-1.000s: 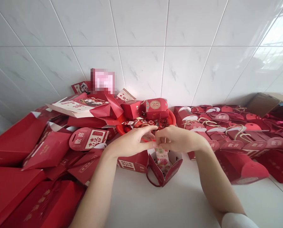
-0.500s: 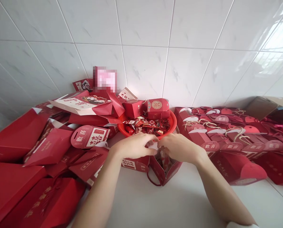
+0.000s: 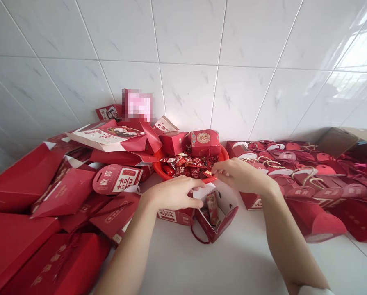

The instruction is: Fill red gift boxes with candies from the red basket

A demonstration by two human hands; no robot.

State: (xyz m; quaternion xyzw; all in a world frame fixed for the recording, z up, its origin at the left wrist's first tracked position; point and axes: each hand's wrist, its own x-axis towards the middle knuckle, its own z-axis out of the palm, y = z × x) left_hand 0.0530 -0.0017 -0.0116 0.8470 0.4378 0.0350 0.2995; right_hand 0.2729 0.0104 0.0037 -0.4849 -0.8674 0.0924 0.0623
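Observation:
An open red gift box (image 3: 219, 223) with a pale inside stands on the white surface. Inside it lie wrapped candies (image 3: 212, 208). My left hand (image 3: 177, 191) pinches the box's upper left flap between thumb and fingers. Behind the box, a red-orange bowl (image 3: 224, 157) holds many candies in red wrappers (image 3: 189, 162). At the bowl's front right rim is my right hand (image 3: 240, 174), its fingers loosely bent and apart, with nothing visible in them. Another red box with white lettering (image 3: 174, 216) sits partly behind my left hand.
Two small red boxes (image 3: 204, 141) rest at the back of the bowl. Red cartons and bags (image 3: 115, 213) are heaped on the left. Rows of red boxes with rope handles (image 3: 297, 190) fill the right, near a brown cardboard box (image 3: 340, 141). A tiled wall (image 3: 186, 94) stands behind.
My right hand has moved up and right, out of the open box to the bowl's rim. The candies in the box now show more fully. My left hand stays at the flap.

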